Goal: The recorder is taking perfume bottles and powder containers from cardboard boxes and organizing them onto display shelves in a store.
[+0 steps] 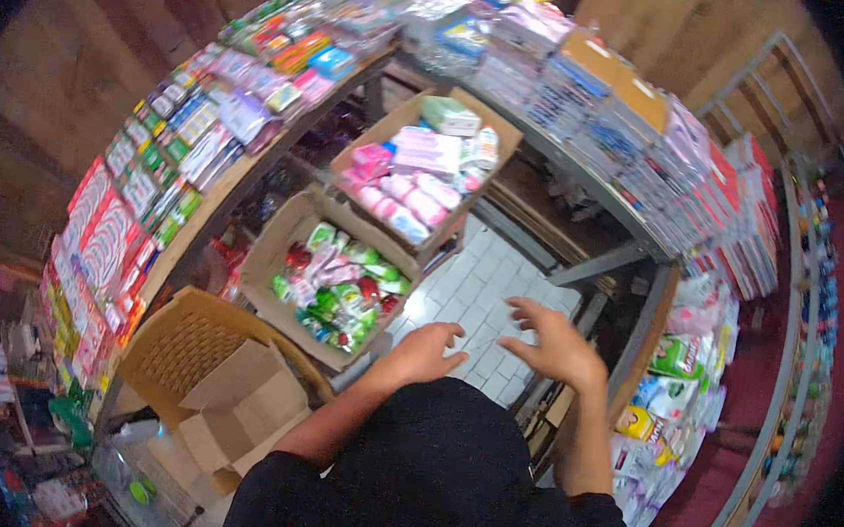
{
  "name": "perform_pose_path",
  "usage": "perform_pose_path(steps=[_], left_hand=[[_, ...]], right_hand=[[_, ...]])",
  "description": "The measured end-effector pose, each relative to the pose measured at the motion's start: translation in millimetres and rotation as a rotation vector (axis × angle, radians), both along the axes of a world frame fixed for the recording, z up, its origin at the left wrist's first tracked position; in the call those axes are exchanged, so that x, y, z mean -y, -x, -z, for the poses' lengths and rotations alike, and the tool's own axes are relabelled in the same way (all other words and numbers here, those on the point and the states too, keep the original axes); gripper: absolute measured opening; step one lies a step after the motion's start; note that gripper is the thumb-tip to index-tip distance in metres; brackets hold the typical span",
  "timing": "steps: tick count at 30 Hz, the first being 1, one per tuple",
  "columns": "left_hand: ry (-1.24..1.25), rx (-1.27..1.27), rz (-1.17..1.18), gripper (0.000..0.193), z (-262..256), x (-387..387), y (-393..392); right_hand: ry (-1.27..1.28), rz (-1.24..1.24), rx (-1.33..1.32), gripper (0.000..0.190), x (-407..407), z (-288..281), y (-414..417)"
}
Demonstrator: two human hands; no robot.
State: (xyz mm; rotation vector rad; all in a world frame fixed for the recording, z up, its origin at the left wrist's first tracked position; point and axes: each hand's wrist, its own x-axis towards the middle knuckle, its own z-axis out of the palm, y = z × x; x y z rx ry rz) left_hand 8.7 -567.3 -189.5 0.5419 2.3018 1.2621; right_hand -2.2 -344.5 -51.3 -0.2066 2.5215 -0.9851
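My left hand (425, 352) is bare, its fingers apart, just right of a cardboard box (255, 264) filled with green, pink and red bottles and packs (345, 279). My right hand (554, 344) hovers over the white tiled floor (492, 277), fingers spread and nothing in them. Beyond the first box stands a second cardboard box (506, 120) with pink-and-white bottles (412, 199), a pale carton (426, 151) and other packs. Neither hand touches a box.
Boxed toiletries (201, 124) cover a wooden-edged shelf on the left. Stacks of books or notebooks (607, 122) line the far counter. Packaged goods (669, 406) lie on the right. An open cardboard box (251, 407) rests by a woven chair back (189, 348) at lower left.
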Motion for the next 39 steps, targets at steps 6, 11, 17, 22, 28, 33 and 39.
perform_pose_path(steps=[6,11,17,22,28,33,39], left_hand=[[0.351,0.23,-0.388,0.041,78,134,30],[0.537,0.381,-0.451,0.047,181,222,37],[0.606,0.362,-0.609,0.046,241,265,69],[0.378,0.369,-0.841,0.054,239,267,119],[0.519,0.131,-0.849,0.064,340,315,134],[0.508,0.187,-0.771,0.065,326,290,153],[0.697,0.156,-0.955,0.06,306,274,128]], right_hand=[[0.034,-0.248,-0.105,0.045,142,145,49],[-0.101,-0.441,-0.256,0.038,174,205,58],[-0.064,-0.405,-0.088,0.038,163,231,55],[-0.066,-0.292,0.03,0.038,155,228,56],[0.026,-0.297,-0.007,0.037,164,229,56],[0.013,-0.245,-0.011,0.037,154,231,53],[0.046,-0.253,-0.021,0.036,165,230,52]])
